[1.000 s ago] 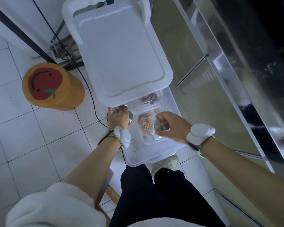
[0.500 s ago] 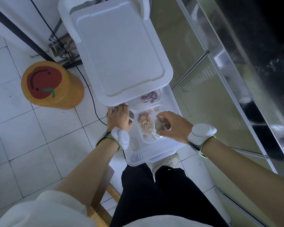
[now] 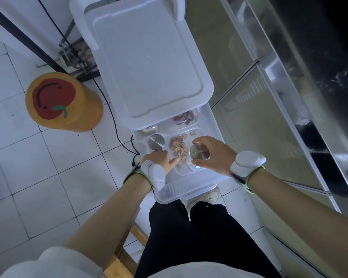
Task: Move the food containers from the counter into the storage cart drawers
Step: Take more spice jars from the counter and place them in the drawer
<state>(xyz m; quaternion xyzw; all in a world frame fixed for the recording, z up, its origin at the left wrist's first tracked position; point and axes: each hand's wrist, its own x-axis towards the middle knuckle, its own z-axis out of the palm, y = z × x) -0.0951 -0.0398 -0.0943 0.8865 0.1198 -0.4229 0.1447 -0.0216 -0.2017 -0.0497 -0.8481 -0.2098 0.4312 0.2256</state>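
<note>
Right hand (image 3: 211, 153) clasping steel-lidded glass jar (image 3: 199, 154), lowering it beside tray of dried slices (image 3: 181, 149) in clear drawer (image 3: 189, 187); left hand (image 3: 159, 159) empty, loosely open.

Back of the open drawer (image 3: 208, 125) and its red-filled container (image 3: 186, 119), under the cart top (image 3: 147, 63).

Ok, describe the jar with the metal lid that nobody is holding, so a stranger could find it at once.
Start at the white storage cart and look down to its pulled-out clear drawer. Along the drawer's left side, just beyond the left hand, stands the free jar. Unlike the similar jar under the right hand, its round metal lid is fully uncovered, beside the tray of dried slices.
</note>
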